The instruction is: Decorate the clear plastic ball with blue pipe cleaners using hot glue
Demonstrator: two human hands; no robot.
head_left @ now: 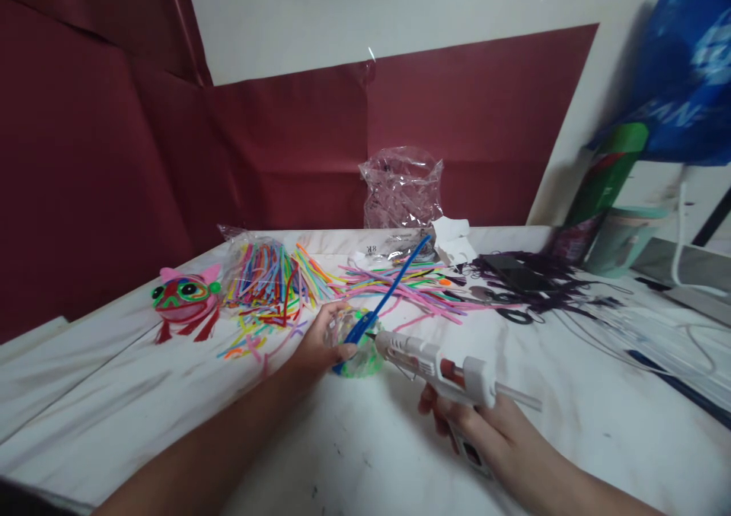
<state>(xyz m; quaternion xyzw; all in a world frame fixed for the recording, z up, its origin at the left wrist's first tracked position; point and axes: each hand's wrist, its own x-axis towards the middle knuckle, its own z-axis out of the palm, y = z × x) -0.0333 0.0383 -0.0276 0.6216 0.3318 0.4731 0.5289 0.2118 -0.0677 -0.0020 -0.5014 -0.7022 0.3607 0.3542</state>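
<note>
My left hand (318,346) is closed around a small clear ball with green trim (357,346) and pins a blue pipe cleaner (394,286) against it; the pipe cleaner rises up and to the right. My right hand (485,428) grips a white hot glue gun (437,364) by its handle. The gun's nozzle points left and sits right at the blue pipe cleaner on the ball.
On the white marble table (142,417) lie a pink cat-like figure (186,297), a bag of coloured pipe cleaners (263,276), loose coloured pipe cleaners (400,284), a crumpled clear bag (403,189), dark purple strands (542,284), a green can (605,177) and a cup (620,238).
</note>
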